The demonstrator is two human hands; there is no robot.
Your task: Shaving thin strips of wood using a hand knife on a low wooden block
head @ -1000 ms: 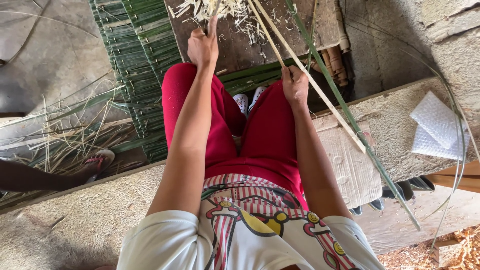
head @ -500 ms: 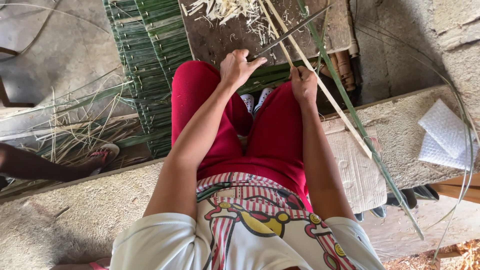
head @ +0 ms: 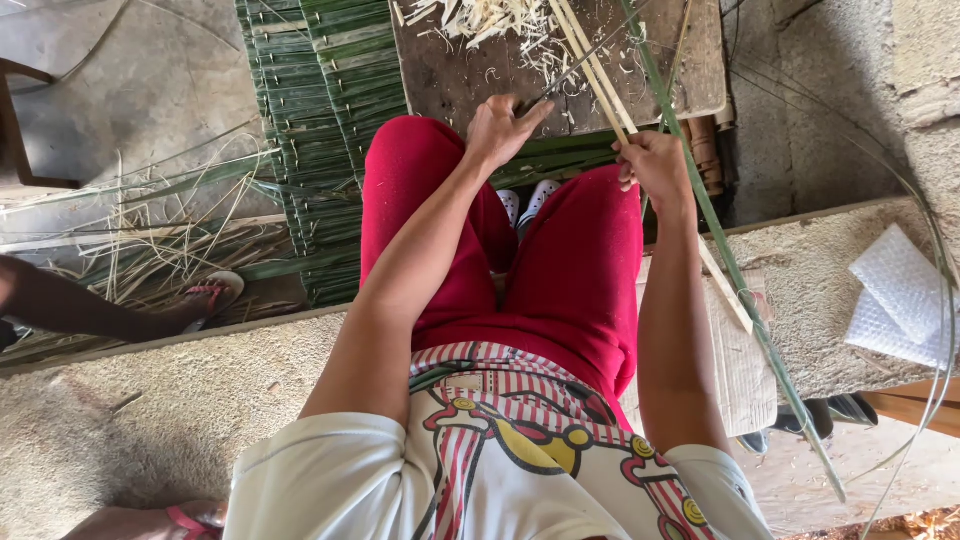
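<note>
My left hand [head: 498, 130] is closed on a thin dark knife [head: 585, 62], whose blade slants up to the right across the pale strips. Over my red-trousered knee, my right hand [head: 655, 165] grips a bundle of pale split strips [head: 590, 60] together with a long green leaf strip [head: 740, 290]. The green strip runs down past my right arm and over the bench edge. Both hands hover in front of a worn wooden board [head: 450, 75] that carries pale shavings [head: 485, 15].
A woven green mat [head: 320, 100] lies on the ground to the left of the board. Loose green and dry strips [head: 150, 215] are scattered beside another person's sandalled foot [head: 212, 295]. I sit on a rough concrete bench [head: 150, 400]. White bubble wrap [head: 900, 300] lies at its right end.
My left hand has come back from its far reach and moved right, bringing the knife to the strips. My right hand has stayed at my knee, holding the strips.
</note>
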